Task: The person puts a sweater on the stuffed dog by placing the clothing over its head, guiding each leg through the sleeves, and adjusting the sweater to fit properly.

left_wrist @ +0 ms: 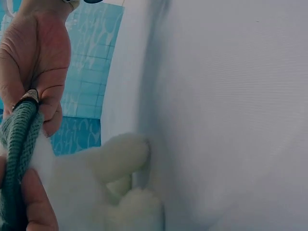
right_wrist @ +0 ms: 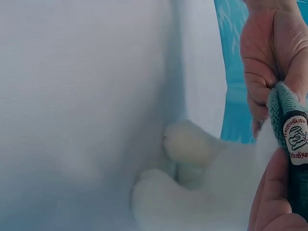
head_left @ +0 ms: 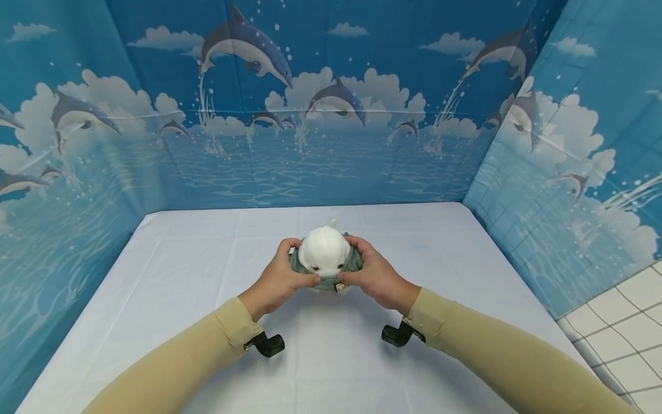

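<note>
A white plush toy [head_left: 324,250] with a knitted green garment [head_left: 297,263] is held between both hands near the middle of the table. On one side my left hand [head_left: 281,274] grips the garment, thumb in front and fingers behind. My right hand [head_left: 374,273] grips the opposite side the same way, its thumb beside a small label [right_wrist: 296,137] on the knit. Below the garment, the toy's white stubby limbs [left_wrist: 122,156] show in the left wrist view. They hang close to the tabletop; whether they touch it I cannot tell.
A white cloth [head_left: 181,270] covers the table. Dolphin-print curtains [head_left: 331,155] stand at its back and both sides. Pale tiles [head_left: 631,322] show beyond the right edge. Each wrist carries a black camera mount [head_left: 266,344].
</note>
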The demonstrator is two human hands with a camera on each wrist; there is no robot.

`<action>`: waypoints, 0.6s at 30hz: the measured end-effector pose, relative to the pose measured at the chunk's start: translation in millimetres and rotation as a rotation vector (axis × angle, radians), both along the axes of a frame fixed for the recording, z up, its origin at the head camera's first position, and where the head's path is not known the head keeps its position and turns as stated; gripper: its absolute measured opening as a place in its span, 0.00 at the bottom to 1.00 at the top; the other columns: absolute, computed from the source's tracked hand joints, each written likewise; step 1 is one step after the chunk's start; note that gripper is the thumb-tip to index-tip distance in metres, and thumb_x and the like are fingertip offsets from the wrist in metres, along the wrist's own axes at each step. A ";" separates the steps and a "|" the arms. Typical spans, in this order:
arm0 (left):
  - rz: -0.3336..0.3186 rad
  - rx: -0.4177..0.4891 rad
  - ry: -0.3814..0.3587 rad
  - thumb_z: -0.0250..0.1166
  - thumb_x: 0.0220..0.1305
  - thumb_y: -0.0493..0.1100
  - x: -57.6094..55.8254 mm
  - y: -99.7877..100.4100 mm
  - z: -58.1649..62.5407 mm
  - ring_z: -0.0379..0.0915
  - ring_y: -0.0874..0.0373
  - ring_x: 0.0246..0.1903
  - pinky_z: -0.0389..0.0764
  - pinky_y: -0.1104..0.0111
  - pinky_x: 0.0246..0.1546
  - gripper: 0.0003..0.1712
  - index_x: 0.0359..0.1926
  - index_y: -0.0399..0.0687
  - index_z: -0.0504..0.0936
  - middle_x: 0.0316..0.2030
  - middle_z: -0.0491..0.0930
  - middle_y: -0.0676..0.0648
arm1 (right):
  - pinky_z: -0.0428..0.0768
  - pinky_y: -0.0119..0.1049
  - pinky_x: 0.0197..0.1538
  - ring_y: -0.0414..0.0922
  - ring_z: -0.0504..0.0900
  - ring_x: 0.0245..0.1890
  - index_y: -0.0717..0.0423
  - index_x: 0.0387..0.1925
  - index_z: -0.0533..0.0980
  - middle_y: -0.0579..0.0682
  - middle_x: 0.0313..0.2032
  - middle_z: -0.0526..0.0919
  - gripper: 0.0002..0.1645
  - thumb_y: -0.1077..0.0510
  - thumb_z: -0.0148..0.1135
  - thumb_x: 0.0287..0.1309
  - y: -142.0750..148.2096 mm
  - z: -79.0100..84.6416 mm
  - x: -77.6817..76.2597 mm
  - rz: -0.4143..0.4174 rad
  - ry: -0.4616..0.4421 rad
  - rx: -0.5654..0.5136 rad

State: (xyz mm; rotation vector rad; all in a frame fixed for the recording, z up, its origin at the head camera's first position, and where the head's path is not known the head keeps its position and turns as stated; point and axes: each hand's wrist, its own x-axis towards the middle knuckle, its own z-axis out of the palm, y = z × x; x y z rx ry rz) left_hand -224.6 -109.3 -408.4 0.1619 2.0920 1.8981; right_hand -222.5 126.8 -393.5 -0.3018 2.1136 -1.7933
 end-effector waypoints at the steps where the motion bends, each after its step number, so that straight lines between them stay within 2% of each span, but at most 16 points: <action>1: 0.000 0.003 0.002 0.76 0.61 0.31 0.2 0.2 -0.6 0.64 0.40 0.72 0.80 0.52 0.60 0.43 0.68 0.52 0.58 0.75 0.59 0.38 | 0.70 0.59 0.75 0.65 0.56 0.81 0.54 0.83 0.47 0.60 0.83 0.48 0.53 0.69 0.66 0.68 0.4 -0.4 0.4 0.004 0.004 0.003; 9: 0.002 0.036 0.019 0.75 0.62 0.31 1.0 1.9 -3.9 0.60 0.40 0.75 0.79 0.50 0.62 0.46 0.71 0.51 0.56 0.76 0.55 0.38 | 0.83 0.51 0.64 0.68 0.64 0.76 0.47 0.85 0.43 0.63 0.82 0.47 0.51 0.62 0.61 0.74 2.2 -3.7 1.2 0.034 -0.053 -0.077; 13: -0.006 0.041 0.033 0.75 0.62 0.30 1.1 2.3 -5.5 0.60 0.39 0.75 0.78 0.49 0.63 0.45 0.70 0.50 0.56 0.75 0.56 0.38 | 0.81 0.52 0.65 0.66 0.59 0.79 0.48 0.85 0.43 0.61 0.82 0.46 0.53 0.67 0.62 0.70 2.7 -6.0 1.1 0.032 -0.048 -0.076; 18: 0.001 -0.018 0.075 0.76 0.61 0.32 -0.9 1.7 -10.9 0.62 0.39 0.73 0.80 0.49 0.61 0.45 0.69 0.50 0.57 0.74 0.59 0.37 | 0.76 0.52 0.67 0.64 0.52 0.82 0.48 0.84 0.45 0.58 0.83 0.45 0.57 0.72 0.63 0.63 0.5 -9.4 -0.2 0.016 -0.017 -0.049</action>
